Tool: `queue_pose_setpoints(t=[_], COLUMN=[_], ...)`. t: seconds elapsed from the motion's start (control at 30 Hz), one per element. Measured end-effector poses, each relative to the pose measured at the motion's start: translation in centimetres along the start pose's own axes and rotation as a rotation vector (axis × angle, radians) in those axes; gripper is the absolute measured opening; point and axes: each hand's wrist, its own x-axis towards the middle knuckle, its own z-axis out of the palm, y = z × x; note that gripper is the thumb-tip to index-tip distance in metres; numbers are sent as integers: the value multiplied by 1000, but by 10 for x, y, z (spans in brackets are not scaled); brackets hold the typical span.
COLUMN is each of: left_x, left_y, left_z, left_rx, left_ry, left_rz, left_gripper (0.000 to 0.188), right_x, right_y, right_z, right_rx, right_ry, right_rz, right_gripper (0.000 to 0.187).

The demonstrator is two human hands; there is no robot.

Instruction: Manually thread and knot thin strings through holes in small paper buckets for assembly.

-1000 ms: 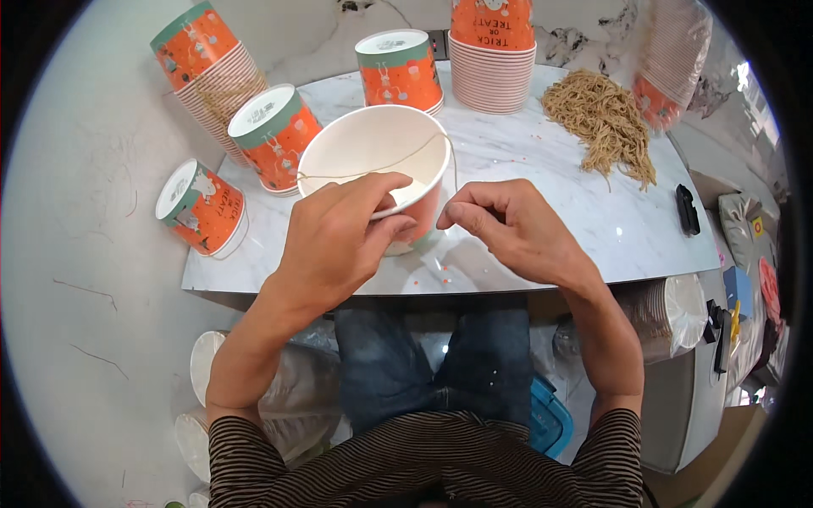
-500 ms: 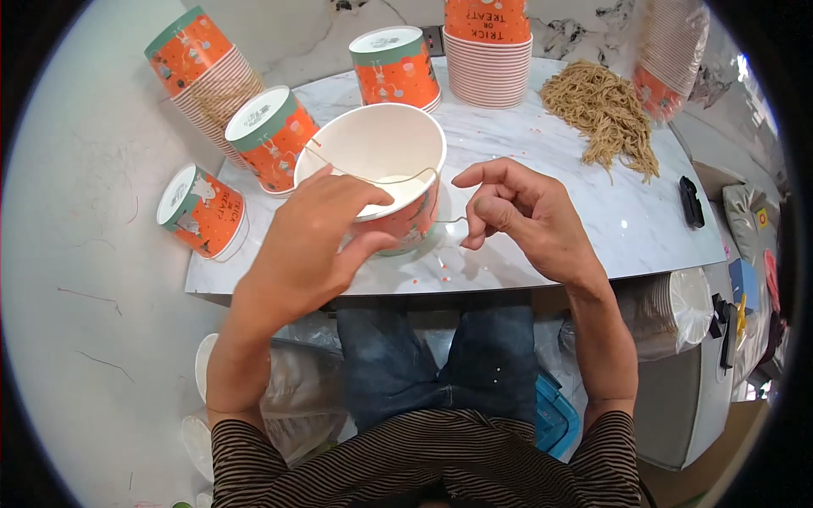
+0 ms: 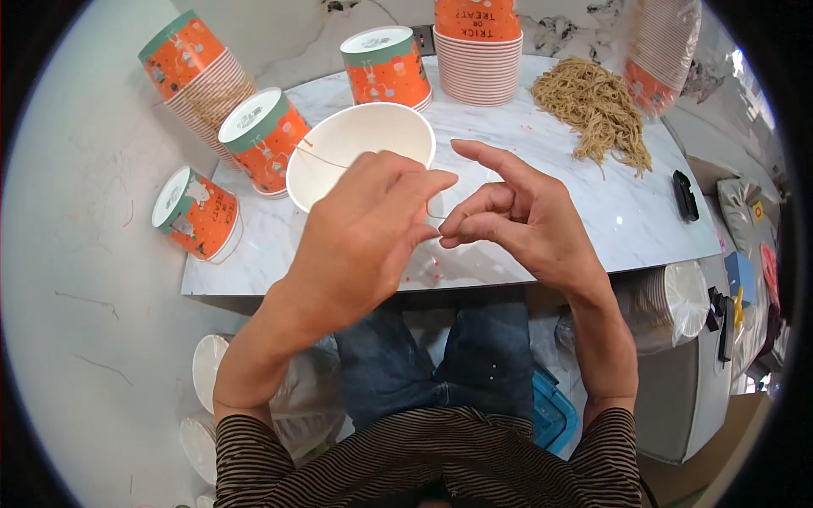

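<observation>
A white-lined paper bucket (image 3: 360, 127) with an orange printed outside stands tilted before me, its near side hidden by my left hand. A thin tan cord (image 3: 323, 158) runs from a hole near its left rim across the mouth and passes behind that hand. My left hand (image 3: 360, 233) is over the near rim, index finger and thumb apart around the cord, not closed on it. Right of the bucket, my right hand (image 3: 538, 220) pinches the cord's end between thumb and fingertips, its index finger raised.
Upside-down orange buckets (image 3: 264, 140) stand at the left and back of the marble-look table (image 3: 550, 220). Bucket stacks (image 3: 478, 72) rise at the back. A heap of tan cords (image 3: 593, 110) lies back right, near a black object (image 3: 686, 196). Bagged white cups (image 3: 677, 300) sit below the right edge.
My left hand has moved right and up, over the bucket's near rim toward the right hand. The right hand has shifted slightly left, still pinching the cord.
</observation>
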Motion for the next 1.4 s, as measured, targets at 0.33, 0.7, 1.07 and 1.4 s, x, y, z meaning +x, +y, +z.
queue_pose_setpoints(t=[0.33,0.7,1.07,1.4], left_x=[11,15,22,14], left_y=[13,-2,10,-3], left_z=[6,14,14,13], left_rx=[-465,-698,-650,-7], left_ry=[-54,-104,151,187], left_rz=[-267,-72,-123,-187], left_gripper=[46,22,3,25], right_x=[-7,-14,-1,96], right_y=[-5,-29,-27,-32], right_z=[-3,-13,-17,-135], right_rx=[-60,-3,34,-340], right_ry=[23,-139,-76,654], right_rz=[-73,53,-8,-625], right_gripper=[63,75,24,34])
